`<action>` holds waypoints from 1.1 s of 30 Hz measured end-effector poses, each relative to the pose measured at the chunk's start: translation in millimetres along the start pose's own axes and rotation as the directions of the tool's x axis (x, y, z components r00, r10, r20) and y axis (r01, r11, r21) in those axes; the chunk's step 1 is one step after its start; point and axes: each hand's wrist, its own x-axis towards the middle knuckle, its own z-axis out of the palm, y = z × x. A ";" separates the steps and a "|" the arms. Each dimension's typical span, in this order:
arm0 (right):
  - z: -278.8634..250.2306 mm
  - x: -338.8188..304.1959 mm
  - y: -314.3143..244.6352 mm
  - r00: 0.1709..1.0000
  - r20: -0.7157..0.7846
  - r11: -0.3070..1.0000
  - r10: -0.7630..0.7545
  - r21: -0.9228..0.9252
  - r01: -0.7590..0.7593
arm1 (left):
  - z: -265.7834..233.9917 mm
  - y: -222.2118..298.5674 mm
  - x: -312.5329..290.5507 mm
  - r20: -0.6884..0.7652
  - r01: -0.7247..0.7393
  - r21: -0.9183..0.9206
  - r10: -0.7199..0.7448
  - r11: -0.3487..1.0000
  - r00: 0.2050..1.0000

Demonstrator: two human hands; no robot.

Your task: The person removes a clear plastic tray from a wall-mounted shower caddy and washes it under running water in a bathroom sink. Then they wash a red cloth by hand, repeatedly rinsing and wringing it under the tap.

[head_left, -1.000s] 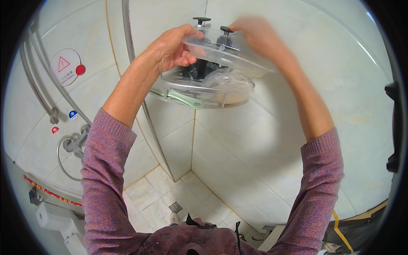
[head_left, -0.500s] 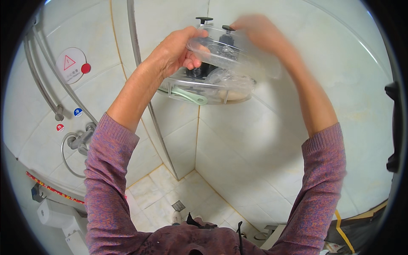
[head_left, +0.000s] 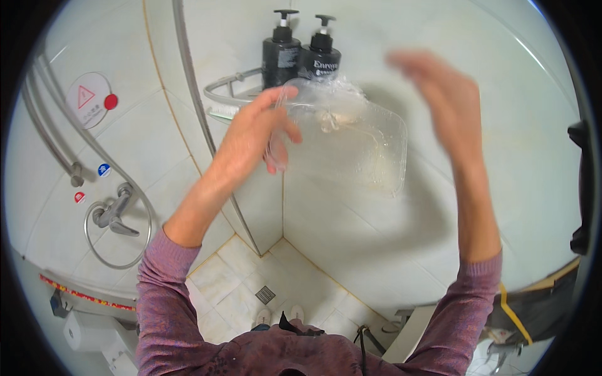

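My left hand (head_left: 251, 135) grips one end of a clear plastic container (head_left: 357, 156), which is tilted with its broad side toward me and has wet drops on it. My right hand (head_left: 445, 103) is raised to the right of the container, touching nothing; its fingers look stretched out, though blurred. Behind the container, two black pump bottles (head_left: 280, 59) stand on a corner shelf (head_left: 216, 92). Crumpled clear plastic (head_left: 342, 91) lies by the bottles, partly behind the container's upper edge. A pale green handle (head_left: 222, 113) shows at the shelf's left end.
On the left wall are a shower mixer tap (head_left: 115, 213), a looping hose (head_left: 150, 222) and a round warning sign (head_left: 89, 100). A metal pole (head_left: 194, 81) runs down beside the shelf. The tiled floor has a square drain (head_left: 265, 294).
The container has come down and tilted, its broad side now facing me. My right hand has moved right and down, away from the shelf. The pump bottles show more fully.
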 end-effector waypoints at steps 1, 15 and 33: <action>-0.2 -26.4 -15.9 0.995 0.049 0.996 0.088 -0.005 -0.088 | 6.1 -9.9 -8.3 0.011 0.008 -0.021 -0.008 1.000 1.000; 96.2 -235.2 -139.2 0.606 0.293 0.644 0.739 -0.572 -0.508 | 86.9 -142.9 -102.3 0.416 0.302 -0.207 -0.195 0.931 0.888; -50.0 -400.3 -249.2 0.508 0.189 0.521 0.840 -0.543 -0.659 | 295.5 -142.9 -228.5 0.764 0.410 -0.164 -0.148 0.897 0.629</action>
